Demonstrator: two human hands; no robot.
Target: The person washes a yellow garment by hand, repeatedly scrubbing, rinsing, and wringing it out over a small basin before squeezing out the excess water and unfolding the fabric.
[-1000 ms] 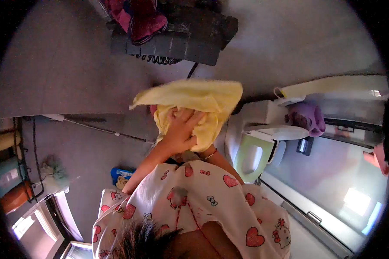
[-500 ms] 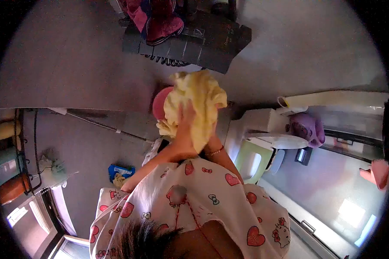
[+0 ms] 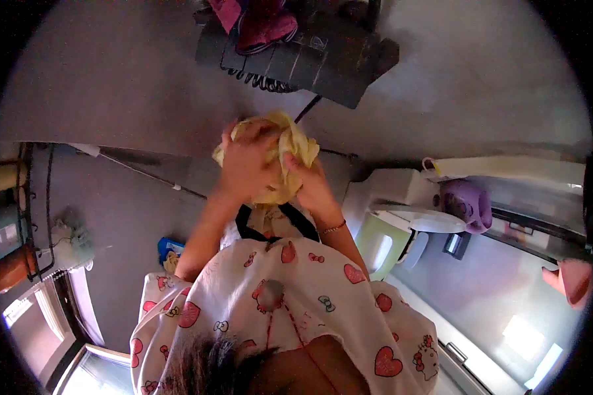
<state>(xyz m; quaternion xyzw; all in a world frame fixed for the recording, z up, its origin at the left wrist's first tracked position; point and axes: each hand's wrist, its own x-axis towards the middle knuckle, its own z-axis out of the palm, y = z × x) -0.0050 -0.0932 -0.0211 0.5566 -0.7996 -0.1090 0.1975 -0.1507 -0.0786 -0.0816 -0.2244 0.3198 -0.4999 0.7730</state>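
A crumpled yellow cloth (image 3: 284, 187) is bunched between my two hands, out in front of my body. My left hand (image 3: 249, 161) presses over its left side and top, slightly smeared by motion, with fingers curled into the folds. On the cloth's right side, my right hand (image 3: 308, 178) grips the edge, thumb resting on the fabric; a bracelet circles that wrist. The fingers beneath the cloth are hidden.
Ahead is a dark box-like unit (image 3: 296, 59) with pink-and-dark shoes (image 3: 267, 29) on it. A pole (image 3: 145, 172) slants across the left, near a blue packet (image 3: 170, 251). On the right are a white-and-green appliance (image 3: 385, 240) and a purple container (image 3: 466, 204).
The yellow cloth went from loosely hanging to a tighter bundle. My left hand moved up and left over it, and my right hand came into view. A pink round thing behind it no longer shows.
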